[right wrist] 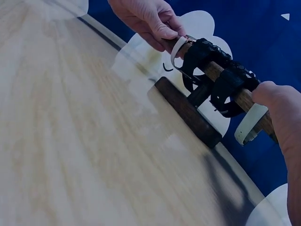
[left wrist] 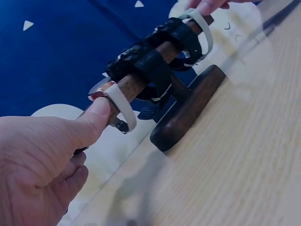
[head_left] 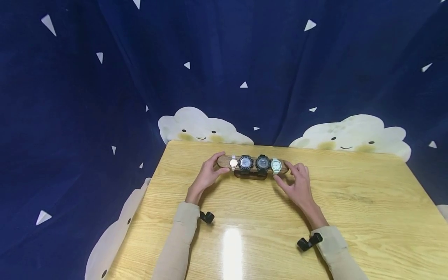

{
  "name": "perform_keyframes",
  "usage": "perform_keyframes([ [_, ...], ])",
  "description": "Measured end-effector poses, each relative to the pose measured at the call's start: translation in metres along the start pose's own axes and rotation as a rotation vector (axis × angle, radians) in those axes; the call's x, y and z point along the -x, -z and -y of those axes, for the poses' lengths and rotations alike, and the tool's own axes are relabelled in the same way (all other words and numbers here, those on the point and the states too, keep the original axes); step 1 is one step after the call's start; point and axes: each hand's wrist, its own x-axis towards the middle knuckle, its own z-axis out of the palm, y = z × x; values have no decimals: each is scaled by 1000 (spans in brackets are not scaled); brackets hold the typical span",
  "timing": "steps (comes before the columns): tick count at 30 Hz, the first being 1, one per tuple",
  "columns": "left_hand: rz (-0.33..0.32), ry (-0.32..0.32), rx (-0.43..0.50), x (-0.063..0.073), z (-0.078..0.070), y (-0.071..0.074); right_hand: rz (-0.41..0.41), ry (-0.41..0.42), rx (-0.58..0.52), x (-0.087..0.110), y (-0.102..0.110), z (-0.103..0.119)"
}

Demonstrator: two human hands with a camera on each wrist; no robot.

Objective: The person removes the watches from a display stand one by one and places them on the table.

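Observation:
A dark wooden watch stand [head_left: 250, 176] with a crossbar on a short post holds several watches in a row. At its left end is a white-strapped watch [head_left: 233, 163] with a rose-toned face. Two bulky black watches, one left [head_left: 245, 162] and one right [head_left: 263, 163], sit in the middle. A pale mint watch [head_left: 276, 166] hangs near the right end. My left hand [head_left: 208, 173] grips the bar's left end, thumb beside the white-strapped watch. My right hand [head_left: 297, 183] holds the right end between thumb and fingers, its thumb close to the mint watch.
The stand's base [left wrist: 188, 110] rests on a light wooden table [head_left: 252, 217] near its back edge. Behind hangs a dark blue curtain [head_left: 224, 58] with white triangles and smiling clouds. Black wrist mounts, left [head_left: 208, 217] and right [head_left: 309, 242], stick out from the sleeves.

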Motion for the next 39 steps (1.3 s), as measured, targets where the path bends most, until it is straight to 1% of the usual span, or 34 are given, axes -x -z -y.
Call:
perform_keyframes([
  [3, 10, 9, 7, 0, -1, 1, 13, -9, -14, -3, -2, 1],
  [7, 6, 9, -25, -1, -3, 2, 25, -30, -31, -8, -6, 5],
  [11, 18, 5, -52, -2, -3, 3, 4, -22, -47, -11, -8, 7],
  [17, 46, -9, -77, 2, 0, 3, 0, -22, -53, -9, -8, 9],
  [22, 37, -9, -71, 6, 1, 6, 11, -14, -47, -6, -13, 13],
  [24, 32, -13, -70, 6, 1, 6, 1, -7, -49, -6, -15, 14],
  [27, 38, -28, -70, 3, 1, 5, -38, 1, -58, -7, -16, 13],
  [31, 55, -19, -69, 1, 1, 4, -72, 11, -74, -6, -14, 14],
  [33, 59, -10, -74, 1, 1, 3, -72, 16, -78, -6, -12, 14],
  [39, 45, -1, -72, 0, 0, 3, -54, 28, -67, -10, -11, 13],
])
